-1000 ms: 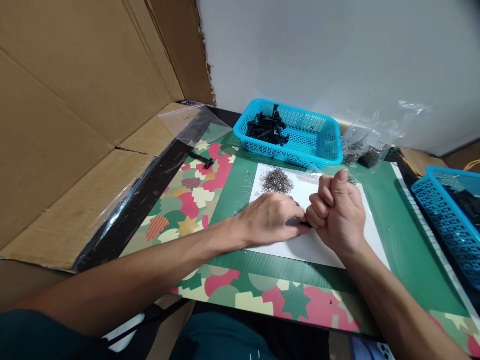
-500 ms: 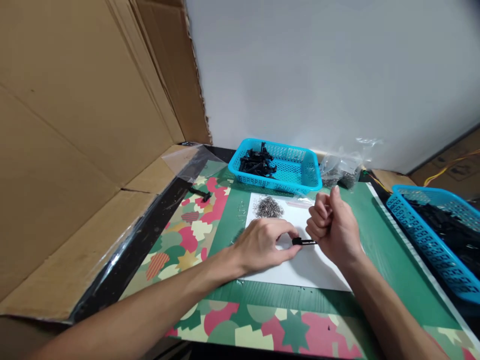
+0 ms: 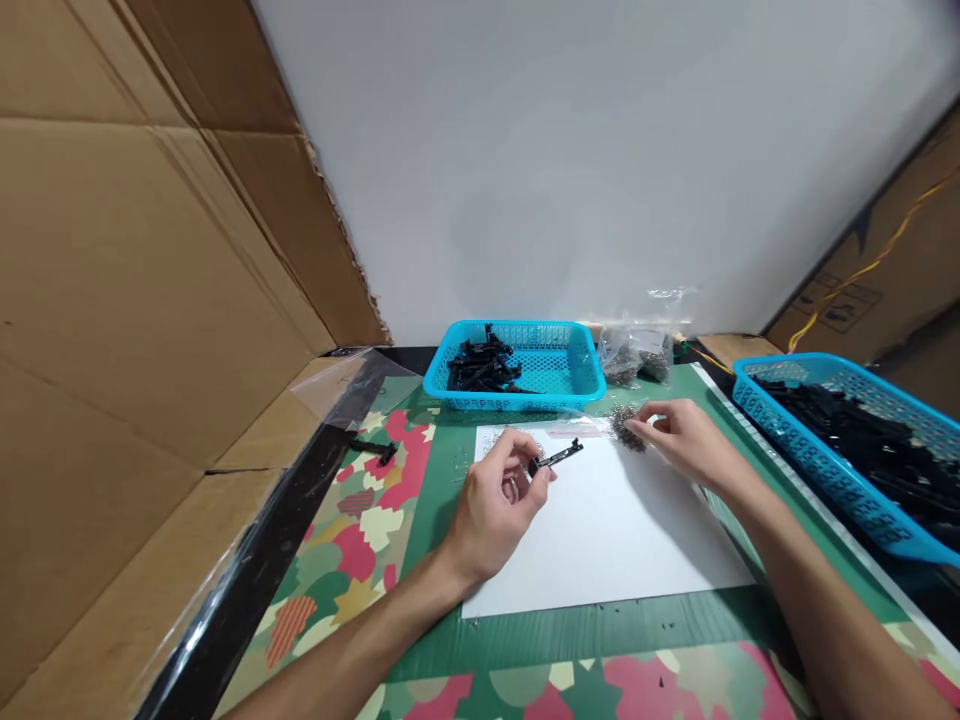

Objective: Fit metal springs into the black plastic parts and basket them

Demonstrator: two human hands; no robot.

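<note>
My left hand [image 3: 487, 520] holds a narrow black plastic part [image 3: 562, 456] between thumb and fingers, above a white sheet of paper [image 3: 600, 550]. The part's long end points up and to the right. At the sheet's far right edge, my right hand [image 3: 686, 437] reaches into a pile of tiny metal pieces [image 3: 624, 428], thumb and fingertips together. Whatever sits between those fingertips is too small to make out. More tiny metal pieces [image 3: 495, 436] lie behind my left hand, partly covered by it.
A blue basket [image 3: 514, 402] at the back holds black parts. Another blue basket [image 3: 825, 480], fuller, stands at right. Clear bags [image 3: 634, 350] of metal pieces lean by the wall. One black part [image 3: 379, 450] lies at left, near a cardboard panel [image 3: 150, 300].
My right hand has moved away from the black part to the metal pile at the right. My left hand has turned, tilting the black part upward. The camera view has shifted.
</note>
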